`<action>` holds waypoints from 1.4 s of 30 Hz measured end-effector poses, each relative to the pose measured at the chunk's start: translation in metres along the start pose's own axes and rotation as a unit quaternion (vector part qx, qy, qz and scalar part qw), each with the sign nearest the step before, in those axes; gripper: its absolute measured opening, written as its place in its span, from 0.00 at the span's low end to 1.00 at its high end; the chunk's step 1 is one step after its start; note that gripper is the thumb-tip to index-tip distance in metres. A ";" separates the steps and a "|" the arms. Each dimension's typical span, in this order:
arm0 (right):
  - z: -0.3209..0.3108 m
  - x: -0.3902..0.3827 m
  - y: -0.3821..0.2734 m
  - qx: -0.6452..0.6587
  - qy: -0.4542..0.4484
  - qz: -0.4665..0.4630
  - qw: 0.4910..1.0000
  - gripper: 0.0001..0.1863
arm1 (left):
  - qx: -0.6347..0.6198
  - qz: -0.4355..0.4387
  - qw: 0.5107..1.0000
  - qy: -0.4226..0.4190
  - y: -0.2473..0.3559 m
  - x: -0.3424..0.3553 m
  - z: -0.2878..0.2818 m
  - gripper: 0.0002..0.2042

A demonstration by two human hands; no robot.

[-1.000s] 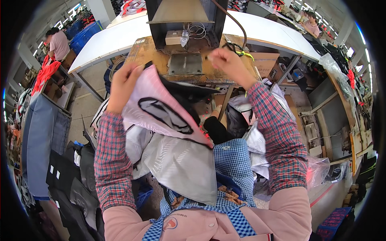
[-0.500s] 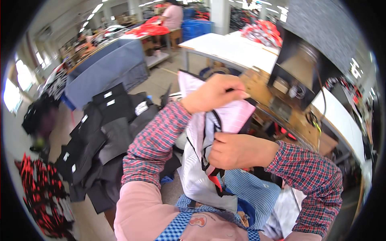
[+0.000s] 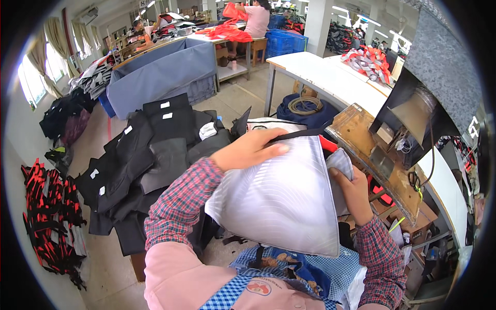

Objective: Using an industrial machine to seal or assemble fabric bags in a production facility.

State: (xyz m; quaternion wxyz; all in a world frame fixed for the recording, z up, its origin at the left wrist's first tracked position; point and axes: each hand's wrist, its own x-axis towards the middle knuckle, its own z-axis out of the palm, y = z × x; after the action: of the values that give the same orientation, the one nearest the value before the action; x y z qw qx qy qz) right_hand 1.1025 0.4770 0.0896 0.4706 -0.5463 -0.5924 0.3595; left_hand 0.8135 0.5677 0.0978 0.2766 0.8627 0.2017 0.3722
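A white fabric piece with fine grey stripes and a black edge strip hangs in front of my chest. My left hand grips its upper left edge, fingers laid flat along the top. On the right side my right hand holds the fabric's edge, with the thumb on a grey corner. Both sleeves are red plaid. Below the fabric lies a blue checked apron on my lap.
A stack of black fabric pieces with white tags lies to my left. At the right stands a wooden machine table with a dark machine. Behind are a white table, a blue bin, and a person seated at red cloth.
My head has turned further left. The fabric has been turned so its plain striped side faces me, and my hands have spread to its left and right edges.
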 end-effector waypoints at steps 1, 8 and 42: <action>0.000 -0.002 0.005 0.009 -0.005 -0.009 1.000 0.16 | 0.039 -0.014 0.999 0.017 -0.002 0.011 0.007 0.21; -0.039 -0.059 0.056 0.223 -0.039 -0.060 0.972 0.21 | 0.197 0.002 0.978 0.072 0.001 0.102 0.077 0.18; -0.243 0.098 0.166 0.305 0.201 0.127 0.922 0.09 | 0.239 0.068 0.965 -0.084 -0.080 0.310 0.274 0.26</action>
State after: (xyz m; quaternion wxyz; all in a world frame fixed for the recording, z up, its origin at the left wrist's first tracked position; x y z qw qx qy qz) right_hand 1.3889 0.5758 0.0229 0.6742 -0.5075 -0.2725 0.4622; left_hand 1.2077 0.7112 0.0555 0.0522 0.9437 0.2014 0.2573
